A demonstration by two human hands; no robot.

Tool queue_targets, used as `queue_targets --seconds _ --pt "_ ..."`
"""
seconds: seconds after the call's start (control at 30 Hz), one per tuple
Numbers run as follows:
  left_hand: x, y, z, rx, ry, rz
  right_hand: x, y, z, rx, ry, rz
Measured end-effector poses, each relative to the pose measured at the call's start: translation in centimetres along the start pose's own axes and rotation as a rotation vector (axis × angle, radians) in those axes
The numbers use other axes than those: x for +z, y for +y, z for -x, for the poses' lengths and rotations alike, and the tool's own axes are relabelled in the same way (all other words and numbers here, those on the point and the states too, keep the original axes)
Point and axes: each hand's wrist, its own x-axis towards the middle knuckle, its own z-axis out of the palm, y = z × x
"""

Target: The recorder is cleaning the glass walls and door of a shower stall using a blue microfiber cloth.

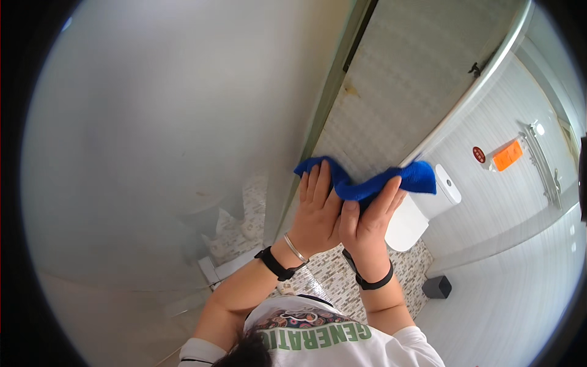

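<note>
One blue cloth (356,191) under left hand (316,215) and right hand (370,231), fingers extended, slightly spread. Open panel (391,79) between edges (455,111), toward one o'clock.

A bathroom; 1 white toilet (406,229) stands on mosaic-patterned flooring (330,272).

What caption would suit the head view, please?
Left hand and right hand on a blue cloth at a grey panel, white toilet beyond.

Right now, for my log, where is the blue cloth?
Head view, right of centre: the blue cloth lies under left hand and right hand, against the grey panel.
</note>
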Motion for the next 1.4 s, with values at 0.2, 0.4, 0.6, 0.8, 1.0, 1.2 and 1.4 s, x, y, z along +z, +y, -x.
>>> queue_targets --seconds 0.2,0.4,0.6,0.8,1.0,1.2,1.4 --pt "3.6 -3.2 9.5 -0.187 -0.126 0.05 6.5 1.7 10.7 0.098 -0.131 0.068" --pt "5.7 -6.6 20.3 -0.342 -0.478 0.077 12.4 6.0 23.1 -0.035 -0.274 0.094" --pt "5.2 -6.4 21.4 -0.46 -0.5 0.169 10.7 4.6 22.7 0.049 -0.402 0.062" --pt "4.9 -3.7 15.0 -0.419 -0.187 0.259 9.4 1.6 15.1 0.277 0.052 -0.368" --pt "5.8 -5.5 17.9 -0.436 -0.167 0.253 10.0 2.5 17.7 0.002 0.026 -0.039" --pt "7.4 -5.2 20.6 -0.75 -0.436 0.267 9.1 5.6 23.8 0.028 -0.458 0.009" --pt "5.9 -3.6 17.5 -0.488 -0.166 0.671 9.0 2.7 20.9 -0.213 -0.26 -0.219"
